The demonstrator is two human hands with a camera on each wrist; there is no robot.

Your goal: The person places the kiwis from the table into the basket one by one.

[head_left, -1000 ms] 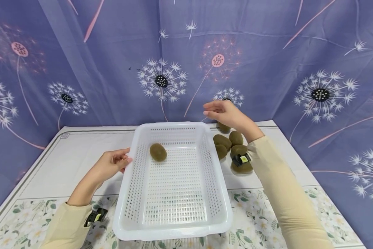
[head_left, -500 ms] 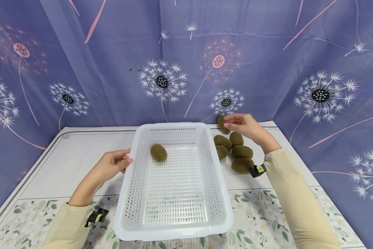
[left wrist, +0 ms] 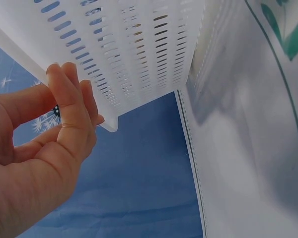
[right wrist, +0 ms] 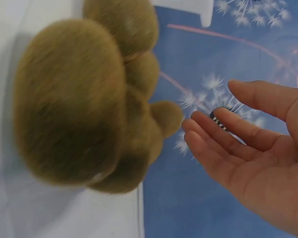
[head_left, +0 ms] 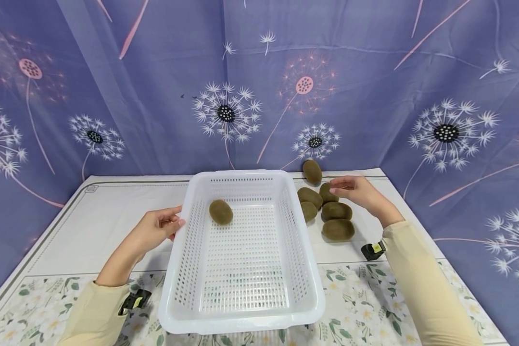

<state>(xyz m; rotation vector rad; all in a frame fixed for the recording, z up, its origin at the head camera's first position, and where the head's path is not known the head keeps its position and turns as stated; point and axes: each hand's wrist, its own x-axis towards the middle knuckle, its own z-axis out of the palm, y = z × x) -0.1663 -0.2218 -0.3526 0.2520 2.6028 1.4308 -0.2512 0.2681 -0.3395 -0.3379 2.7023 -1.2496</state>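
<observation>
A white perforated plastic basket (head_left: 242,322) stands in the middle of the head view, and one brown kiwi (head_left: 221,212) lies inside it near the far left. My left hand (head_left: 153,228) holds the basket's left rim between thumb and fingers; the left wrist view shows fingertips (left wrist: 64,74) right at that rim. To the basket's right lies a group of several kiwis (head_left: 338,230). My right hand (head_left: 360,193) hovers at the right side of this group, overlapping a kiwi (head_left: 327,193) in the head view. Its fingers (right wrist: 213,148) are loosely bent with nothing between them.
One kiwi (head_left: 312,172) lies behind the others at the table's back edge. A purple dandelion-print curtain (head_left: 259,96) closes off the back and sides. The white tablecloth (head_left: 125,202) has a floral front band. Each wrist carries a small black device (head_left: 134,302).
My right hand has drawn back from over the back kiwi, moving right and toward me, uncovering that kiwi and those in front. The left hand, basket and kiwis have not visibly moved.
</observation>
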